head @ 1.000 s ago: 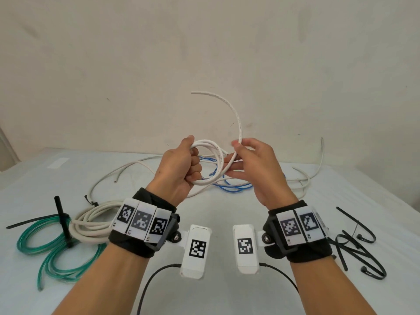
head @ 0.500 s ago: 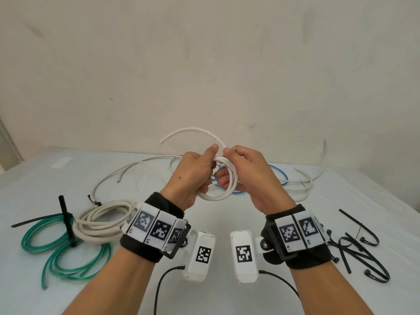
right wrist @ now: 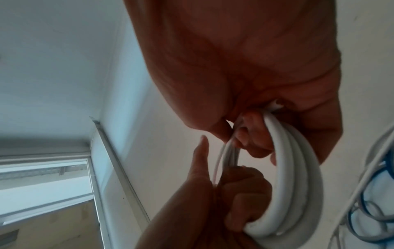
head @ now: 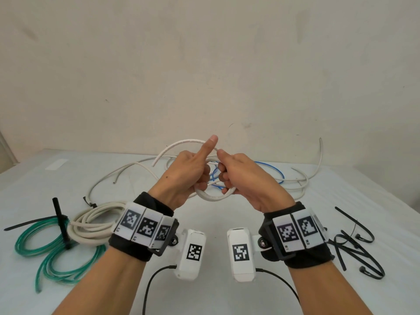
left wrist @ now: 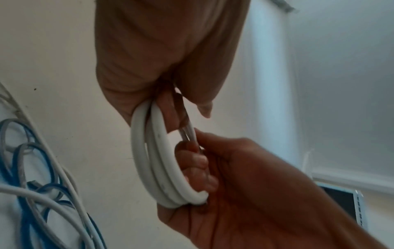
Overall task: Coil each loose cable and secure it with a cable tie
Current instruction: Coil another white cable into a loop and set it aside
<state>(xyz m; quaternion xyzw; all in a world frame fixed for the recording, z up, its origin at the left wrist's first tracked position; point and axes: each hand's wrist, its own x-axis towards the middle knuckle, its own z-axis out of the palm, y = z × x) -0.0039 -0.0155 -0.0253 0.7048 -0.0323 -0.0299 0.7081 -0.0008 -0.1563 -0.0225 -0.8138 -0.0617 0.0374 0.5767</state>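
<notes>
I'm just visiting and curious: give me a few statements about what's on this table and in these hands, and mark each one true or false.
1. Both hands hold the white cable coil. True: the left hand and the right hand both grip it.
2. The green tube is already bound with a black tie. True.
3. The spare black ties lie on the person's left. False: they lie on the right.
4. The blue cable is in the hands. False: it lies on the table behind them.
5. The coil being held already has a tie on it. False: none shows on it.
</notes>
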